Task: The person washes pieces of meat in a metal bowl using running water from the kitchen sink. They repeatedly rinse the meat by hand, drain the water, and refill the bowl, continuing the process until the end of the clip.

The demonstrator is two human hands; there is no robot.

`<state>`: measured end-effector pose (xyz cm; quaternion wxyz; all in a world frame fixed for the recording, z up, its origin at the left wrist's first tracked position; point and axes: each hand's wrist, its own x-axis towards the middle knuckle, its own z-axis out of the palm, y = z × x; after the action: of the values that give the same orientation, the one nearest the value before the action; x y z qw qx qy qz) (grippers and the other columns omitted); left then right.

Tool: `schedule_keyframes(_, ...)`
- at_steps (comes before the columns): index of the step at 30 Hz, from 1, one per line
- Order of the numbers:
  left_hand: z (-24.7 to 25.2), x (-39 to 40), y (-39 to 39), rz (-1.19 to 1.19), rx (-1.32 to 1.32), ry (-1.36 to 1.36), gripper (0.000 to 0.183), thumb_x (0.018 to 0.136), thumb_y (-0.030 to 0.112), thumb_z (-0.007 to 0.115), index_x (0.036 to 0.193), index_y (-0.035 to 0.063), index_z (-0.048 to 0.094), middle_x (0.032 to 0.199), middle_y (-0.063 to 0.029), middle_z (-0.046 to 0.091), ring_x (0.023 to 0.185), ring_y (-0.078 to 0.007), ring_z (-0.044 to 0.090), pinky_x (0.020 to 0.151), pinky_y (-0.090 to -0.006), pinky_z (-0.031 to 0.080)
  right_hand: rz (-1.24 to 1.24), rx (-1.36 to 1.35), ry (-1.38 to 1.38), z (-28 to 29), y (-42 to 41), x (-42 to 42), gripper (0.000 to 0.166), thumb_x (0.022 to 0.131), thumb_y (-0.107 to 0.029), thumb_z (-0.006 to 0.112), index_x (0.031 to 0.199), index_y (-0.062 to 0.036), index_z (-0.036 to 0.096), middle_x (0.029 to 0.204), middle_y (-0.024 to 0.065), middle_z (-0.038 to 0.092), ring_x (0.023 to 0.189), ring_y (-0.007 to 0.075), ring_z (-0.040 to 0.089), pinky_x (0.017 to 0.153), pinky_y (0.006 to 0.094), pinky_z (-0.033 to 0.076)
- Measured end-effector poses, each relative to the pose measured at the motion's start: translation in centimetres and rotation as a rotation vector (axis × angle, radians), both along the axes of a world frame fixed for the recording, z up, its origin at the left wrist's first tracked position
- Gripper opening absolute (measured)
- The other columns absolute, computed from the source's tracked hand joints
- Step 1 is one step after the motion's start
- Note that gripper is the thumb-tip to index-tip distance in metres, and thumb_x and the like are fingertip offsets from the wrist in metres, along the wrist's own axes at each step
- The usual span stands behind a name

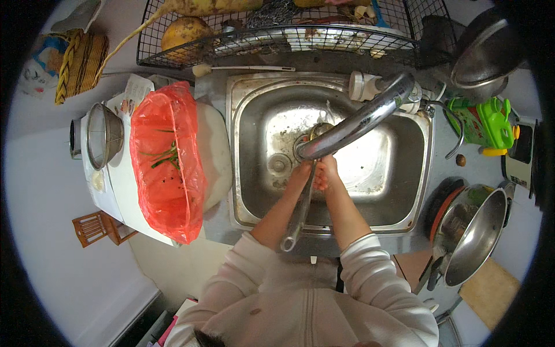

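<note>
A long-handled metal ladle (pixel 299 212) slants over the sink, its handle end towards me and its round bowl (pixel 321 130) partly under the faucet. My left hand (pixel 302 172) is closed around the upper handle, close to the bowl. Beside it, my right hand (pixel 328 167) reaches up against the ladle; its fingertips are hidden beneath the chrome faucet spout (pixel 355 121), so its grip cannot be made out. Both forearms cross the front rim of the stainless steel sink (pixel 277 204). A drain strainer (pixel 279 165) shows on the sink floor, left of the hands.
Left of the sink lies a red plastic bag (pixel 167 199) with green scraps on it, near a mesh strainer (pixel 104 136). A wire basket (pixel 277 39) of vegetables stands behind. On the right are a green plastic jug (pixel 485 123) and a metal pan (pixel 477 238).
</note>
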<state>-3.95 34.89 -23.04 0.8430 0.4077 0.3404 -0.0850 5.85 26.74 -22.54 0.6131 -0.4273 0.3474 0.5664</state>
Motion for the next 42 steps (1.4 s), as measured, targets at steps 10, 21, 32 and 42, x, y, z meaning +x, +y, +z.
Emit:
schedule_keyframes(10,7.3,3.9,-0.9,0.032,0.797,0.024,0.039,0.091,0.028,0.038,0.118,0.0005,0.038,0.109,-0.0135,0.050,0.104,-0.0264,0.047,0.085,-0.0375,0.036,-0.337,0.105,-0.041,0.8,2.0,-2.4,0.040,0.083,-0.042,0.053,0.093,-0.0035,0.053,0.081,0.0040,0.055,0.069,0.0175,0.052,0.057,0.0309,0.044)
schedule_keyframes(21,5.2,2.7,-2.3,0.183,0.526,0.024,0.047,0.092,0.031,0.033,0.128,0.0020,0.026,0.121,-0.0152,0.036,0.105,-0.0256,0.047,0.074,-0.0345,0.052,-0.137,-0.233,-0.951,-1.8,-0.1,0.9,0.012,0.075,-0.008,0.063,0.085,-0.0019,0.064,0.074,-0.0002,0.061,0.064,0.0081,0.052,0.060,0.0222,0.042)
schedule_keyframes(32,4.3,3.3,-3.0,0.271,0.451,0.045,0.041,0.092,0.027,0.032,0.125,0.0042,0.027,0.116,-0.0144,0.040,0.101,-0.0266,0.050,0.079,-0.0368,0.050,-0.016,-0.096,-0.918,-3.2,-0.7,1.6,0.017,0.075,-0.002,0.062,0.091,-0.0006,0.060,0.073,0.0014,0.058,0.065,0.0084,0.052,0.062,0.0215,0.042)
schedule_keyframes(42,5.3,4.0,-2.7,0.155,0.521,0.098,0.030,0.091,0.018,0.029,0.116,0.0022,0.033,0.111,-0.0139,0.044,0.099,-0.0253,0.051,0.074,-0.0331,0.051,-0.078,-0.048,-0.874,-1.8,-0.7,2.3,0.012,0.077,-0.005,0.056,0.085,0.0025,0.060,0.074,0.0038,0.059,0.065,0.0099,0.052,0.060,0.0237,0.043)
